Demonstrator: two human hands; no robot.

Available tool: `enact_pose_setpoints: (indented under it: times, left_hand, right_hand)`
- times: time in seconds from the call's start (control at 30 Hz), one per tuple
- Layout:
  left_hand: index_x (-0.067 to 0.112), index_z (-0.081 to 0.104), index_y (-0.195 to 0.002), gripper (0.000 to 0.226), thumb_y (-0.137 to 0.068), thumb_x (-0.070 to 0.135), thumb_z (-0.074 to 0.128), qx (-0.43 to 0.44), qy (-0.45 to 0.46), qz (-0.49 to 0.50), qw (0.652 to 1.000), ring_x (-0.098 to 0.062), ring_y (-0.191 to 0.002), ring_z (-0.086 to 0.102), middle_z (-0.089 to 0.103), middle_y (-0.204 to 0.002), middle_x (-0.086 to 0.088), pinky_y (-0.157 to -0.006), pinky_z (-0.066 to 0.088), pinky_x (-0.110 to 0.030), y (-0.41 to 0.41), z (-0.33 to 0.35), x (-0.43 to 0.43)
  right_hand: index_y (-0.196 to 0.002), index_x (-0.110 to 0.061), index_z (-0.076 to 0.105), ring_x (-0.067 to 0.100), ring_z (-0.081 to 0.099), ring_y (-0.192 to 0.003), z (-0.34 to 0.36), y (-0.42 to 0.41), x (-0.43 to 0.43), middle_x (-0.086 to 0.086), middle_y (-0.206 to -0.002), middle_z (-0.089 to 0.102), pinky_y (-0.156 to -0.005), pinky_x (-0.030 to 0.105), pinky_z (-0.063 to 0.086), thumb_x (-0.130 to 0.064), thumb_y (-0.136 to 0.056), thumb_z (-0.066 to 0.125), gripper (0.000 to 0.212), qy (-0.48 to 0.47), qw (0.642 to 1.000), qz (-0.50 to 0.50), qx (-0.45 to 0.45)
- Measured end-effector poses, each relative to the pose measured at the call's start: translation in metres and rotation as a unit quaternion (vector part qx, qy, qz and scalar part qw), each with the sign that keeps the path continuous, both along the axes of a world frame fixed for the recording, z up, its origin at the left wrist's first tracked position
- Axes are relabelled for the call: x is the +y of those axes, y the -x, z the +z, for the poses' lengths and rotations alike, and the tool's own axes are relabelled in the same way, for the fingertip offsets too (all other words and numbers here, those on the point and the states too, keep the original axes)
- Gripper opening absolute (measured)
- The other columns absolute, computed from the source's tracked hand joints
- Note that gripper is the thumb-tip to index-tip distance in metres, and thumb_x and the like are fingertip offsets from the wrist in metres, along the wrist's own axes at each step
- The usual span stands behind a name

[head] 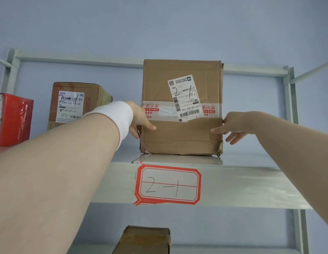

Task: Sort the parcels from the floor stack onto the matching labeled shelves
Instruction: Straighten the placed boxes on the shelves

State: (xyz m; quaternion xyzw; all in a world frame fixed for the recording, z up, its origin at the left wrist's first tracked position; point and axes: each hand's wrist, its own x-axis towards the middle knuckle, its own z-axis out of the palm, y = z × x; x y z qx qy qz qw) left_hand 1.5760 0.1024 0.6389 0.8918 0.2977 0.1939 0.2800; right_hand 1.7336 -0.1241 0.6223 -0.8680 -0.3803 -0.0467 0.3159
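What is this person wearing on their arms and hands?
Very little. A wide white wristband sits just behind the left hand. The right hand and its wrist wear nothing. No sleeves, gloves, watch or rings show on either arm.

A tall box (181, 136) stands in the middle of the shelf (242, 180), near its front edge. To its right, bare shelf runs to the corner post (289, 99), with the right hand (232, 125) at the box's edge. To its left, a narrower gap, filled by the left hand (139, 119), separates it from a short box (75, 103); a red box (13, 120) blocks the far left.
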Motion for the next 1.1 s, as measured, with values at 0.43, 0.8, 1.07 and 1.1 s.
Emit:
enact_pose_setpoints:
  times: [0.43, 0.8, 1.07, 1.1]
  left_hand:
    - [0.001, 0.05, -0.13, 0.049, -0.086, 0.018, 0.065, 0.122, -0.026, 0.062, 0.99, -0.022, -0.106, 0.065, 0.066, -0.118, -0.015, -0.107, 0.041, -0.037, -0.012, 0.018, 0.013]
    - [-0.001, 0.053, -0.127, 0.047, -0.088, 0.023, 0.063, 0.184, -0.057, 0.078, 0.978, -0.019, -0.104, 0.066, 0.067, -0.117, -0.013, -0.105, 0.043, -0.035, -0.027, 0.027, 0.029]
    - [0.002, 0.045, -0.134, 0.056, -0.087, 0.024, 0.064, 0.185, -0.056, 0.085, 0.978, -0.023, -0.105, 0.066, 0.061, -0.126, -0.014, -0.104, 0.045, -0.039, -0.03, 0.025, 0.03]
    - [0.001, 0.044, -0.136, 0.059, -0.086, 0.025, 0.066, 0.184, -0.054, 0.088, 0.978, -0.025, -0.104, 0.066, 0.06, -0.127, -0.016, -0.103, 0.045, -0.04, -0.03, 0.025, 0.029]
  right_hand:
    - [-0.128, 0.006, 0.043, 0.033, 0.068, -0.093, 0.012, -0.027, 0.025, 0.021, -0.12, 0.057, -0.091, 0.038, 0.053, -0.018, -0.088, 0.065, 0.052, 0.028, 0.999, 0.014, 0.02]
    - [-0.113, 0.01, 0.053, 0.034, 0.07, -0.092, 0.017, -0.047, 0.037, 0.021, -0.101, 0.066, -0.092, 0.043, 0.052, -0.024, -0.085, 0.068, 0.047, 0.044, 0.999, 0.017, 0.019]
    - [-0.11, 0.011, 0.054, 0.031, 0.071, -0.086, 0.018, -0.048, 0.038, 0.021, -0.102, 0.069, -0.091, 0.041, 0.053, -0.028, -0.085, 0.068, 0.049, 0.042, 0.999, 0.003, 0.008]
    - [-0.111, 0.011, 0.052, 0.029, 0.072, -0.084, 0.017, -0.046, 0.037, 0.019, -0.105, 0.068, -0.092, 0.04, 0.053, -0.029, -0.086, 0.067, 0.05, 0.04, 0.999, 0.003, 0.007]
